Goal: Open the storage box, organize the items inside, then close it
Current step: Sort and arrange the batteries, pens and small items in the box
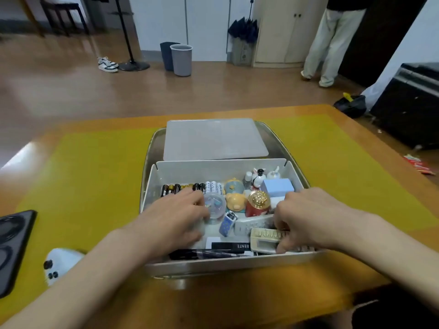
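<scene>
Reaching into the storage box (156, 184), I see my right hand (306, 218) gripping the cream comb (266, 238), which lies crosswise, while my left hand (175, 216) touches the clear round container (215, 206), grip unclear.

Translucent white plastic storage box (221, 167); frosted grey flat lid (215, 139) toward the tabletop's far edge. Orange-brown wooden tabletop (237, 302) under a yellow-green mat (95, 167). Contents: black-and-gold batteries (174, 188), white batteries (213, 186), pale blue block (278, 187), red jar with gold patterned cap (257, 203), blue star-dotted lighter (227, 223).
</scene>
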